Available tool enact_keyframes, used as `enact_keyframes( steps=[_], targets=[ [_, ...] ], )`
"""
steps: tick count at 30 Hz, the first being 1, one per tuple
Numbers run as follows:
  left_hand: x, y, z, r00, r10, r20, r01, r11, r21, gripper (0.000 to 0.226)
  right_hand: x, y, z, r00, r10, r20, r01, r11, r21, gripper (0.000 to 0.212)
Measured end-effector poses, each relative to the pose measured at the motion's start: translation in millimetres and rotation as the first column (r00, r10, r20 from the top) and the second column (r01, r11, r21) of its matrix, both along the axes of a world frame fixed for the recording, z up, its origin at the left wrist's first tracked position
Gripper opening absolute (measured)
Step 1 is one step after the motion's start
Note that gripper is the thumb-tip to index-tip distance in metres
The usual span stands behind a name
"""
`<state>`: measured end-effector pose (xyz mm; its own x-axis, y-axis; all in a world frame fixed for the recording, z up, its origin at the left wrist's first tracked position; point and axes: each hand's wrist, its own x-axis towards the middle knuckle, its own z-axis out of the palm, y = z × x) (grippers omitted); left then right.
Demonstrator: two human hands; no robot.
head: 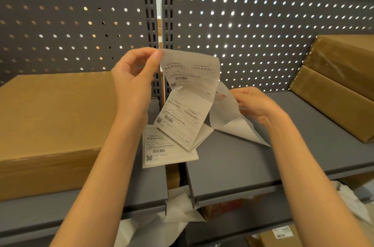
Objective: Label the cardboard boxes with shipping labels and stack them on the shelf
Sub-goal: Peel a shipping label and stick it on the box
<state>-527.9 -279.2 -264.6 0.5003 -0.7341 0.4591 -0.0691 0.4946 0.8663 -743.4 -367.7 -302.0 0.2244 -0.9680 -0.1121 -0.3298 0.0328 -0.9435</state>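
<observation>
Grey pegboard (253, 24) shelving is facing us while we are peeling labels off a folded strip.
Our left hand (131, 82) is pinching the strip (182, 109) at its top edge, at 12 o'clock; our right hand (257, 105), at 3 o'clock, is pinching the liner (226, 109). We are risking a torn or self-sticking label if the dangling folds swing together. One box (50, 121) is waiting at 9 o'clock, bare of any label we can see; two stacked ones (340, 82) are sitting at 2 o'clock.
</observation>
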Motion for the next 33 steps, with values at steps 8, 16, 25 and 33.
enact_keyframes(
  steps=[8,16,25,33],
  targets=[
    [5.0,2.8,5.3,0.998,0.056,-0.008,-0.056,0.998,0.001,0.008,-4.2,-0.9,-4.7,0.999,-0.038,0.006,0.038,0.999,0.029,0.019],
    [15.1,10.5,11.8,0.994,0.111,-0.02,-0.111,0.994,0.001,0.003,-7.7,-1.0,-4.1,0.995,-0.104,0.005,0.104,0.994,0.041,0.02],
    [31.4,18.1,14.8,0.981,0.186,-0.047,-0.185,0.982,0.027,0.003,-9.4,-0.9,-3.9,0.994,-0.109,0.025,0.108,0.994,0.029,0.02],
    [29.0,22.1,14.9,0.981,0.195,-0.002,-0.195,0.979,0.059,0.004,-9.3,5.2,1.8,0.997,-0.069,0.039,0.071,0.995,-0.069,0.019]
  ],
)
